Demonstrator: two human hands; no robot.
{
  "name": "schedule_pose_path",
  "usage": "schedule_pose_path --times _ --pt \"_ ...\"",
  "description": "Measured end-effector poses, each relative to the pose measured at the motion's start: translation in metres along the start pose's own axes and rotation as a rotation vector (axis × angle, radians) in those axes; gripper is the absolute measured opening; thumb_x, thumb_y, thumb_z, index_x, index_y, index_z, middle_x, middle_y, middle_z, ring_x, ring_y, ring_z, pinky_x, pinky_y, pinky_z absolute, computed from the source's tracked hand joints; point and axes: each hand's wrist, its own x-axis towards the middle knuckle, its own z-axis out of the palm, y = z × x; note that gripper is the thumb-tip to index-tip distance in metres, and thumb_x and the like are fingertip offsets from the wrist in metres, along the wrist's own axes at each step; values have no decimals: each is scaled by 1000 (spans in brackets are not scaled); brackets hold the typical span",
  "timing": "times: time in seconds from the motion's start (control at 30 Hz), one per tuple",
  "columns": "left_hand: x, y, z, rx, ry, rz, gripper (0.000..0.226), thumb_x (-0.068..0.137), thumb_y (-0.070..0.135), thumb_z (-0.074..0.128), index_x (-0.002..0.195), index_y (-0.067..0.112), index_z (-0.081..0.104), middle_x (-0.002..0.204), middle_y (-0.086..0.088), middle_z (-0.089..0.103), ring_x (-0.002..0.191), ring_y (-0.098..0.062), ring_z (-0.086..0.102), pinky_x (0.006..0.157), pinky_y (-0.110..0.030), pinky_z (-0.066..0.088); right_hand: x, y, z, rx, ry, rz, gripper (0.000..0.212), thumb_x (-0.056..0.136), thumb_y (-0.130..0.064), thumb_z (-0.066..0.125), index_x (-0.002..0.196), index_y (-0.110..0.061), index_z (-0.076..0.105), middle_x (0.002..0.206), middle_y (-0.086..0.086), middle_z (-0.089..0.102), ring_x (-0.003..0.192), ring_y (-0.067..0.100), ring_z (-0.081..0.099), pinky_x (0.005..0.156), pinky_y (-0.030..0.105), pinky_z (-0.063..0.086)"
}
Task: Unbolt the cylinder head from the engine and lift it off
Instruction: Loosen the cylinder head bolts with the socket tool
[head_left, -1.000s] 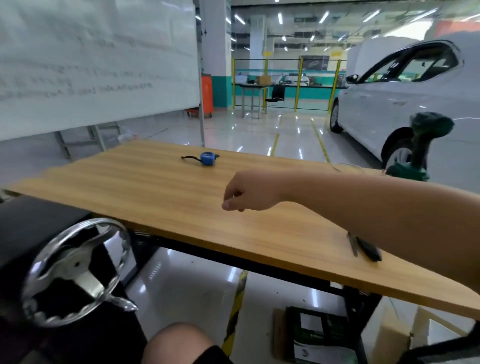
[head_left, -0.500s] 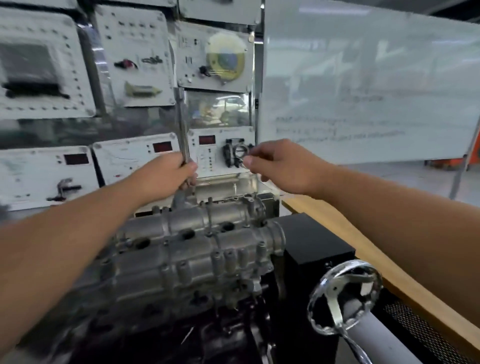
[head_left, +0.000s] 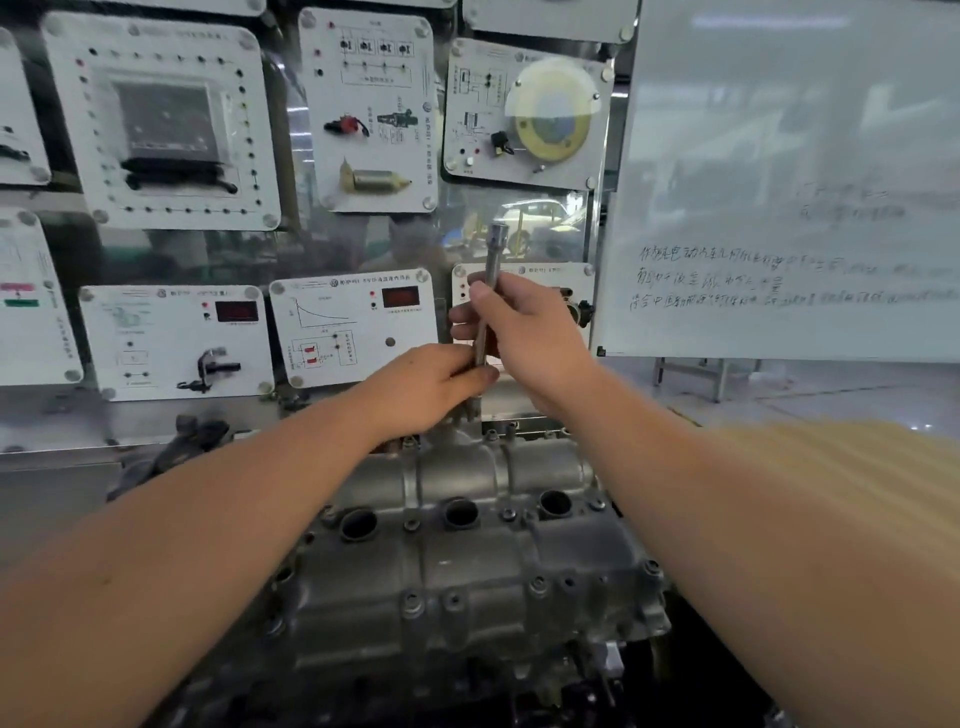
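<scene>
Behind your work stands a wall of white training panels with red displays (head_left: 358, 327), and at two o'clock a whiteboard with handwritten lines (head_left: 779, 208); a blurred strip of light wooden bench (head_left: 857, 447) shows at three o'clock. The grey cast-metal cylinder head (head_left: 467, 561) sits bolted on the engine at the centre and toward six o'clock, its three dark round plug wells facing up and bolt heads dotted along its edges. Your left hand (head_left: 431, 389) has its fingers curled round the lower end of a slim, bright steel extension bar (head_left: 491, 291), which stands nearly upright at twelve o'clock over the far edge of the head. Your right hand (head_left: 524, 332) pinches the bar's shaft higher up between thumb and curled fingers. Whether the bar's bottom end is seated on a bolt you cannot tell from here, because your left hand covers it. Judging from its bulk, the head will be heavy, rigid and awkward, with hard edges and perhaps an oily film. Once every bolt is out, take hold low at both ends, not by the thin bosses, and lift it straight up so the mating face does not scrape.
</scene>
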Motion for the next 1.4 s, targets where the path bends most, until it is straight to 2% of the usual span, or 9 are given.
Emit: schedule_pose_path --times 0.1,0.2,0.4,0.63,0.8,0.93,1.07,1.2,1.4 --pt "7 -10 1 -23 -54 -2 33 102 46 53 88 22 71 79 -1 68 71 -1 62 63 -20 45 9 11 1 63 -18 -33 20 105 -15 53 106 -1 66 80 1 73 78 15 72 79 42 61" --pt "12 -12 6 -46 -47 6 40 101 48 53 100 14 74 87 -7 72 80 -14 65 74 -26 50 14 18 -1 122 -59 -76 18 104 -13 53 97 -14 69 79 0 73 79 16 72 72 31 61" --pt "15 -15 17 -64 -125 16 37 101 45 56 96 13 75 79 5 70 72 -4 62 70 -21 49 12 37 -9 176 -97 -76 18 104 -15 52 99 -6 67 83 1 74 83 19 74 75 31 59" --pt "12 -12 18 -72 -92 29 31 102 39 56 98 13 73 81 5 68 71 -4 60 67 -20 47 9 38 -5 208 -71 -126 25 101 -19 53 89 -29 72 83 1 75 84 19 75 76 30 60" --pt "13 -13 19 -50 -100 16 34 104 41 52 98 13 70 89 -7 72 79 -15 66 76 -36 51 12 43 -5 225 -43 -127 18 104 -17 51 100 -9 67 81 -1 74 83 18 75 80 32 61" --pt "12 -11 18 -23 -83 14 31 102 43 54 85 19 66 78 -6 66 62 -1 54 62 -22 44 10 42 -8 248 -68 -107 17 104 -16 51 101 -10 66 79 0 73 81 19 73 80 34 62" --pt "10 -10 17 -57 -119 -22 31 102 41 55 96 14 70 94 -13 72 86 -23 67 83 -37 53 6 40 -10 158 -73 -140 17 105 -15 51 97 -17 66 79 -1 72 78 17 73 78 36 63" --pt "10 -10 15 -81 -131 -15 31 102 39 57 98 12 70 92 -12 72 67 -2 60 70 -29 49 4 38 -12 -46 -15 -201 23 105 -18 52 100 0 66 76 -4 71 74 15 72 75 45 62" --pt "8 -7 15 -88 -139 -33 34 100 42 58 105 11 70 99 -12 73 95 -29 68 92 -52 52 -1 37 -12 -206 -8 -248 23 104 -21 52 102 -4 67 78 -7 72 75 20 70 76 47 59"
